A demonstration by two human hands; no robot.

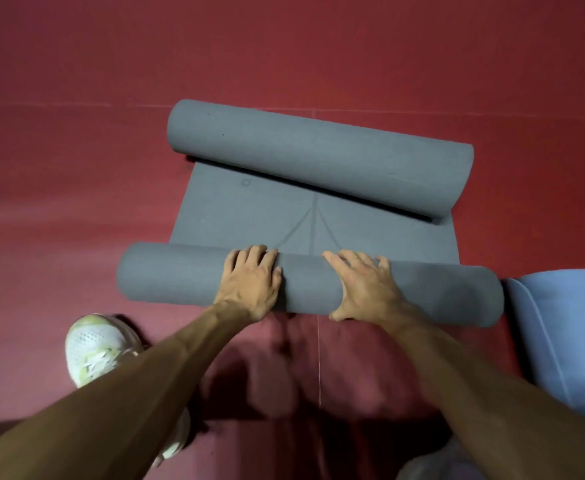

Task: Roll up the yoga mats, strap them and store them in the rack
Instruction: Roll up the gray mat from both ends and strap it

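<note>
A grey mat (249, 216) lies on a dark red floor (76, 133), rolled in from both ends, with a flat stretch left open in the middle. The far roll (319, 154) sits at an angle across the top of the flat part, its right end nearer the person than its left. The near roll (180, 275) lies close to the person and runs almost straight from left to right. Faint printed lines fan out across the flat part between the two rolls.

Both hands rest on the near roll, near its middle and a little apart. The left hand (251, 282) grips the roll from above, its fingers bent over the top and down to the crease where the roll meets the flat part. The right hand (364, 285) wraps the roll too, its fingers spread over the top and its thumb tucked against the near side.

A blue mat (568, 334) lies just beside the right end of the near roll. A white shoe (97, 344) stands on the floor under the left forearm.
</note>
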